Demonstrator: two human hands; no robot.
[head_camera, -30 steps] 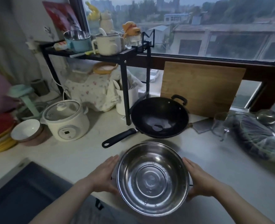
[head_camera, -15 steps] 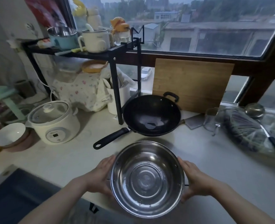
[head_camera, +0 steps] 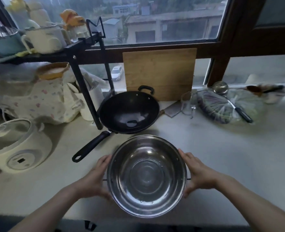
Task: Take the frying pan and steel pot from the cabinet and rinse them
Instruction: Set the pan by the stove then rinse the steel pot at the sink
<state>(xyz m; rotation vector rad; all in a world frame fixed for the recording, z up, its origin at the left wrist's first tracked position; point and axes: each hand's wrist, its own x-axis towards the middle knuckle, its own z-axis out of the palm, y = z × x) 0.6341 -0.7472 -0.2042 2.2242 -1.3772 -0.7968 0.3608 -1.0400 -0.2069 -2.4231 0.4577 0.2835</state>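
Holding steady since a second ago, the round shiny steel pot (head_camera: 146, 175) is gripped at its rim by the left hand (head_camera: 95, 179) and right hand (head_camera: 199, 173), fingers curled against its sides, above the counter edge; the black long-handled frying pan (head_camera: 129, 112) is left just behind it, so rinsing is judged not yet begun.

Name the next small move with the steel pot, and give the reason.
Probably carry the pot left toward the sink, though the now view does not show it. Left hand and right hand hold the pot by its sides at the counter edge, and it looks dry. The frying pan already sits on the counter behind it, so rinsing remains.
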